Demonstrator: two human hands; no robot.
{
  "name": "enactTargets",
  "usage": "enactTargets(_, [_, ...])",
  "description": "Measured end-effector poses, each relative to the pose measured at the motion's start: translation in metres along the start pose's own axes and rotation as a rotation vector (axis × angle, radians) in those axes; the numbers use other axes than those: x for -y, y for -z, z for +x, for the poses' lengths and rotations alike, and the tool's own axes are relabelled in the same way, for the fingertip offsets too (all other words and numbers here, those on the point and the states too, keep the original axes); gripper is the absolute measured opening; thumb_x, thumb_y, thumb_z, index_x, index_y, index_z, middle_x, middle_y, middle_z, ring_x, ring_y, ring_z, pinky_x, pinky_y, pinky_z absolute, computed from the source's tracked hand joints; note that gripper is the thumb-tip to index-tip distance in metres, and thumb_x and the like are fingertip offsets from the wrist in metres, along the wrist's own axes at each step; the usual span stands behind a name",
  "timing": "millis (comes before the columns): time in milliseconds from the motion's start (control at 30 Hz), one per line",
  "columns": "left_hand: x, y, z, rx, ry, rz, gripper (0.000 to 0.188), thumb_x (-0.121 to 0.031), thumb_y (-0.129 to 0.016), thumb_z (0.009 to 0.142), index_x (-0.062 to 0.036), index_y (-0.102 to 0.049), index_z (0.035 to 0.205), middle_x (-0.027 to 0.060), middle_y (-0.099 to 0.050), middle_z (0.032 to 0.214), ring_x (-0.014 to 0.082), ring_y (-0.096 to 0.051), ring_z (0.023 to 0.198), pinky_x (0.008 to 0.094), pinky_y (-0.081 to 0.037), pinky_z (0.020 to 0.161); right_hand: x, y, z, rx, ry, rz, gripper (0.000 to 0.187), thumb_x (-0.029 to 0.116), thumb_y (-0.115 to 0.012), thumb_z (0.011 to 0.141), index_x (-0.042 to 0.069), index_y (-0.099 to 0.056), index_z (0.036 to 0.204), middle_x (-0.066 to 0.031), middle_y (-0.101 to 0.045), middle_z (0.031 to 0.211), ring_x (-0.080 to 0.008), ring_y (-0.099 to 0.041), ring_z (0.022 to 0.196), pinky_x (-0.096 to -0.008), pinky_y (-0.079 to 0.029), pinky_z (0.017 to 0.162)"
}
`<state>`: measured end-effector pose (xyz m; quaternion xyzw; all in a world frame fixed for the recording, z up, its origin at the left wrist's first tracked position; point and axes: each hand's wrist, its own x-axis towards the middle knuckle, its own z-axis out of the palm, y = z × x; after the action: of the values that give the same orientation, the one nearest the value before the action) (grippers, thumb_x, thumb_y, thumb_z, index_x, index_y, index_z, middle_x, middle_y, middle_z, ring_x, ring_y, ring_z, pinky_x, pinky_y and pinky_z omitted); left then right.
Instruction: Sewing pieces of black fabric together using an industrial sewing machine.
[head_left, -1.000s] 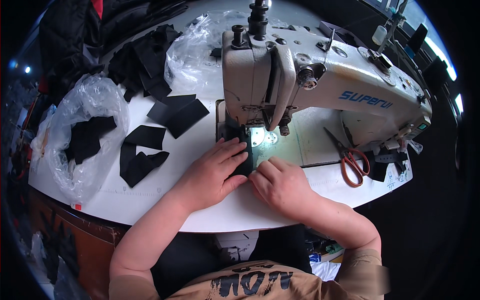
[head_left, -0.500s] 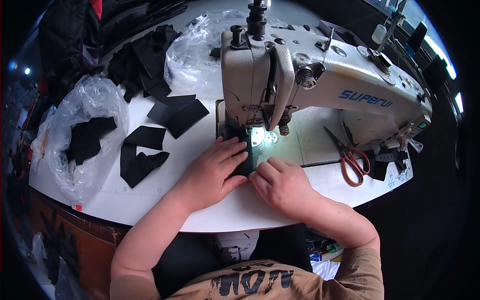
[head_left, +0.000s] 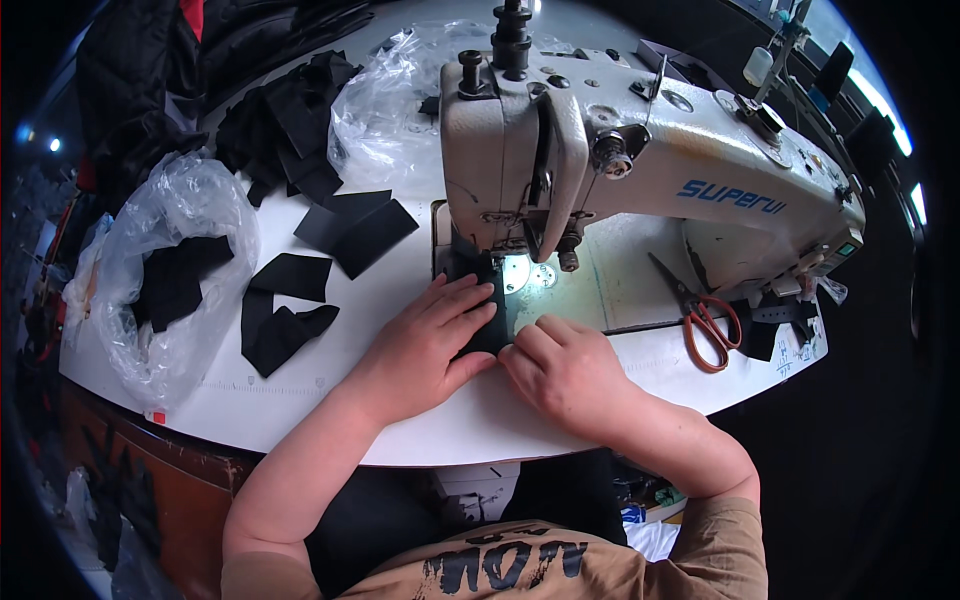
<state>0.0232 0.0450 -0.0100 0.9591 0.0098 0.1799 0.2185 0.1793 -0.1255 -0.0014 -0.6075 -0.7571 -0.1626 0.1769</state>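
A black fabric piece [head_left: 501,322] lies under the needle area of a white sewing machine [head_left: 510,170], in the lamp's bright spot. My left hand [head_left: 425,338] rests flat on the fabric, its fingers stretched toward the needle and the thumb spread toward my other hand. With curled fingers, my right hand [head_left: 560,368] pinches the near right edge of the same fabric. Its fingertips are partly hidden, close to my left thumb. Much of the fabric is covered by my hands.
Orange-handled scissors [head_left: 710,335] lie on the table right of my right hand. Loose black fabric pieces [head_left: 360,230] and a clear plastic bag [head_left: 180,290] holding black cloth are on the left. A black fabric pile [head_left: 295,120] sits behind, beside more clear plastic [head_left: 385,120].
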Motion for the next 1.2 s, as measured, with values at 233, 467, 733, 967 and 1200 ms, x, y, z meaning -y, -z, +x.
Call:
enactTargets(233, [0.001, -0.002, 0.000, -0.027, -0.021, -0.008, 0.046, -0.020, -0.081, 0.084, -0.0019, -0.069, 0.124, 0.0127, -0.061, 0.141, 0.0314, -0.054, 0.136, 0.0490, -0.039, 0.119, 0.003, 0.004, -0.008, -0.002, -0.129, 0.094, 0.024, 0.009, -0.073, 0.073, 0.005, -0.072, 0.097, -0.0055, -0.056, 0.084, -0.0240, -0.059, 0.077, -0.0361, -0.052, 0.062])
enactTargets(467, [0.001, -0.002, -0.001, -0.108, -0.009, -0.073, 0.032, -0.015, -0.086, 0.078, -0.0011, -0.077, 0.106, 0.0134, -0.071, 0.124, 0.0311, -0.064, 0.124, 0.0442, -0.050, 0.109, 0.023, 0.023, -0.022, 0.007, -0.364, 0.257, 0.038, -0.003, -0.072, 0.070, 0.004, -0.075, 0.107, -0.0088, -0.059, 0.088, -0.0283, -0.059, 0.083, -0.0387, -0.051, 0.072])
enactTargets(733, [0.000, -0.003, 0.000, -0.090, -0.015, -0.074, 0.033, -0.014, -0.085, 0.079, -0.0007, -0.076, 0.108, 0.0137, -0.071, 0.126, 0.0312, -0.064, 0.125, 0.0440, -0.050, 0.110, 0.026, 0.015, -0.027, -0.078, -0.303, 0.257, 0.046, -0.001, -0.073, 0.068, 0.002, -0.074, 0.114, -0.0095, -0.061, 0.091, -0.0282, -0.058, 0.085, -0.0393, -0.050, 0.076])
enactTargets(967, [-0.003, 0.003, -0.001, -0.059, -0.019, -0.058, 0.035, -0.013, -0.084, 0.080, -0.0009, -0.075, 0.111, 0.0129, -0.070, 0.129, 0.0321, -0.063, 0.127, 0.0458, -0.047, 0.112, 0.026, 0.014, -0.028, -0.089, -0.318, 0.258, 0.048, -0.001, -0.072, 0.067, 0.002, -0.073, 0.115, -0.0092, -0.061, 0.090, -0.0286, -0.059, 0.084, -0.0393, -0.049, 0.074])
enactTargets(1200, [-0.004, 0.003, -0.001, -0.043, -0.015, -0.062, 0.036, -0.014, -0.085, 0.079, -0.0021, -0.075, 0.112, 0.0125, -0.069, 0.130, 0.0320, -0.061, 0.129, 0.0477, -0.045, 0.114, 0.026, 0.011, -0.027, -0.058, -0.315, 0.238, 0.052, 0.001, -0.072, 0.070, 0.003, -0.071, 0.121, -0.0086, -0.060, 0.094, -0.0278, -0.058, 0.088, -0.0393, -0.048, 0.078])
